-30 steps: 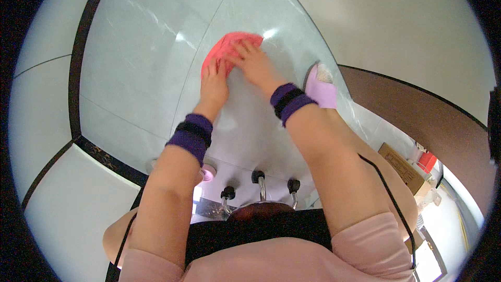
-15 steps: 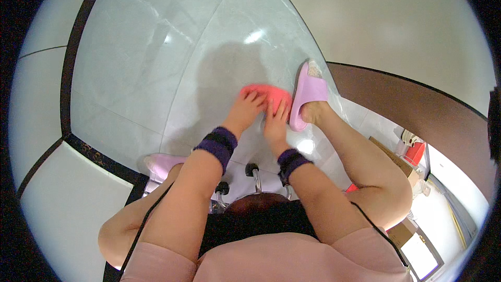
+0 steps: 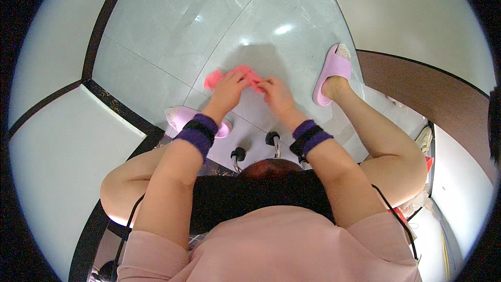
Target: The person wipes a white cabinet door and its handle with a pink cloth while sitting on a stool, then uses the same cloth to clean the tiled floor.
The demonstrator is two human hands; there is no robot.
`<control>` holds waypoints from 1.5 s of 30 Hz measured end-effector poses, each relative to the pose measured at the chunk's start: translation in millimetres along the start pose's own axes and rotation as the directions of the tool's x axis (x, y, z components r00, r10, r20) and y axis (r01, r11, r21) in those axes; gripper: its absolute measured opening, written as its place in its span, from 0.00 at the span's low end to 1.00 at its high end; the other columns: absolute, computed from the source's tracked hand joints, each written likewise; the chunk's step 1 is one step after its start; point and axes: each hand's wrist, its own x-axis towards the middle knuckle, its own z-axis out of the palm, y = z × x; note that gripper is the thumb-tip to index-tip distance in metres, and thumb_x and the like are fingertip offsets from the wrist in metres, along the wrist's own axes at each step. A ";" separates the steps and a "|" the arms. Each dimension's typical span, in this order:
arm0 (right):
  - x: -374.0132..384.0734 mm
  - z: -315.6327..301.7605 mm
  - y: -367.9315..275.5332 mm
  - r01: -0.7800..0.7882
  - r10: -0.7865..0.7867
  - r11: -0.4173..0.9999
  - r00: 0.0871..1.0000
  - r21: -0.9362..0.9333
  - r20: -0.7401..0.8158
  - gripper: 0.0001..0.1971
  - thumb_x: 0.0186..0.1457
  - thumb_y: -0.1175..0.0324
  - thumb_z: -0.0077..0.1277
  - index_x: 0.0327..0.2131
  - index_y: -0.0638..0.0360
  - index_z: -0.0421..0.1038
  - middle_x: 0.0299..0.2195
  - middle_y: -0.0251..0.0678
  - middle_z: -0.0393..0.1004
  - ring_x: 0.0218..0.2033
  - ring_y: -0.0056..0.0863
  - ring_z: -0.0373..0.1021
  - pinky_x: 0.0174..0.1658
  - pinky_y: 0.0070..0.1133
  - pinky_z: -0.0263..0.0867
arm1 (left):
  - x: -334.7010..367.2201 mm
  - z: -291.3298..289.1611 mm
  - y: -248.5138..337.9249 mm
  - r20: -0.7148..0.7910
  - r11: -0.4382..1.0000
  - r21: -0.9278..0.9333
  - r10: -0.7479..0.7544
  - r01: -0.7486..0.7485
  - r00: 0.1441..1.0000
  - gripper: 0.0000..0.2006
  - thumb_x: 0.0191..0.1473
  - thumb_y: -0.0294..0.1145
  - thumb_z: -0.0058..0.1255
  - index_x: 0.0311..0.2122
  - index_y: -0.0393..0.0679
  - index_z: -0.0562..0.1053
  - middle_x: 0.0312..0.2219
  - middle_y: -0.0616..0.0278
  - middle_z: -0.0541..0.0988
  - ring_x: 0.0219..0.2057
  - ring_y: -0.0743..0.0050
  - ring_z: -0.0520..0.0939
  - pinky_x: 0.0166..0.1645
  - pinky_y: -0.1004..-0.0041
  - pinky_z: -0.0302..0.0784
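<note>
A crumpled coral-pink cloth [image 3: 214, 79] is between my hands, over the grey tiled floor [image 3: 172, 31]. My left hand [image 3: 228, 92] lies across its middle with fingers curled onto it, and part of the cloth sticks out to the left. At the cloth's right end, my right hand [image 3: 277, 95] pinches a corner between thumb and fingers. Whether the cloth rests on the floor or is slightly raised, I cannot tell. Both wrists wear dark purple bands with black straps.
My feet are in pink slippers, the left slipper [image 3: 182, 117] close below the cloth and the right slipper [image 3: 334, 70] farther right. Wheeled chair legs [image 3: 277, 149] stand beneath me. White panels [image 3: 68, 151] with dark trim border the left; a brown-based cabinet [image 3: 412, 81] curves along the right.
The cloth has shifted left, away from the right slipper, and looks looser and more crumpled. My hands have moved apart. The view has turned, bringing more of the left slipper into sight.
</note>
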 end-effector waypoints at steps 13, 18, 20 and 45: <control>-61.2 55.0 95.3 0.330 -0.126 0.693 0.931 -0.641 0.342 0.12 0.44 0.68 0.48 0.36 0.52 0.72 0.39 0.45 0.70 0.41 0.43 0.66 0.43 0.33 0.64 | -70.4 66.1 54.1 0.518 0.979 0.001 -0.176 0.205 0.837 0.14 0.40 0.24 0.48 0.37 0.43 0.74 0.33 0.54 0.76 0.34 0.53 0.77 0.41 0.60 0.71; -48.4 63.6 29.0 0.271 -0.115 0.847 0.933 -0.458 0.340 0.10 0.41 0.66 0.53 0.30 0.58 0.73 0.27 0.47 0.74 0.30 0.43 0.71 0.36 0.34 0.66 | -35.0 3.4 56.4 0.798 0.949 -0.028 -0.169 0.315 0.579 0.08 0.39 0.29 0.50 0.28 0.40 0.76 0.24 0.52 0.78 0.28 0.54 0.78 0.33 0.62 0.72; -37.4 47.8 24.7 0.235 -0.110 0.861 0.952 -0.451 0.286 0.12 0.37 0.66 0.55 0.30 0.57 0.73 0.27 0.47 0.74 0.31 0.42 0.71 0.36 0.34 0.66 | -28.1 -0.2 50.3 0.720 0.884 -0.145 -0.215 0.445 0.660 0.08 0.38 0.27 0.49 0.27 0.40 0.76 0.23 0.53 0.78 0.25 0.58 0.78 0.30 0.64 0.72; -64.8 -44.3 -157.1 0.665 -0.624 0.747 0.713 0.025 -0.322 0.19 0.50 0.64 0.52 0.44 0.64 0.65 0.32 0.38 0.74 0.31 0.22 0.71 0.32 0.19 0.68 | 54.1 -171.2 83.4 -0.519 0.909 -0.404 -0.318 0.100 0.794 0.07 0.49 0.23 0.43 0.34 0.38 0.72 0.23 0.59 0.75 0.25 0.72 0.75 0.32 0.73 0.71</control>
